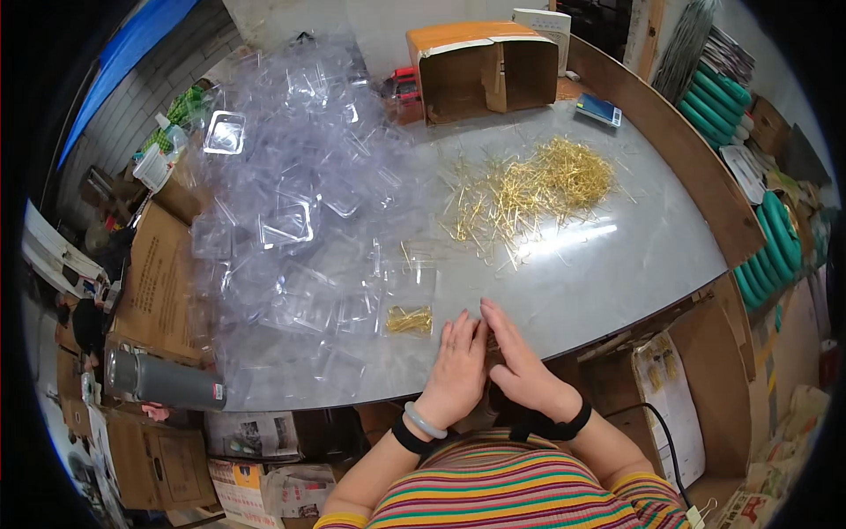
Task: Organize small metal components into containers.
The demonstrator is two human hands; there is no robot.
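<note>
My left hand (455, 372) lies at the table's near edge with its fingers stretched out side by side. My right hand (527, 367) is right beside it, fingers extended and the fingertips close to the left hand's. Nothing shows in either hand, though the gap between the palms is partly hidden. Just beyond the left hand sits an open clear plastic box (411, 284) with a small bunch of gold wire hooks (410, 320) in its near half. A large heap of gold wire hooks (564, 181) spreads across the table farther off. Many clear plastic boxes (300, 176) are piled at left.
The grey table (652, 229) has a raised brown board (670, 123) along its right side. An open cardboard box (485, 70) stands at the back, near a small blue-screened device (599, 109). A grey bottle (163, 379) lies at the left edge. A black cable (665, 432) hangs at right.
</note>
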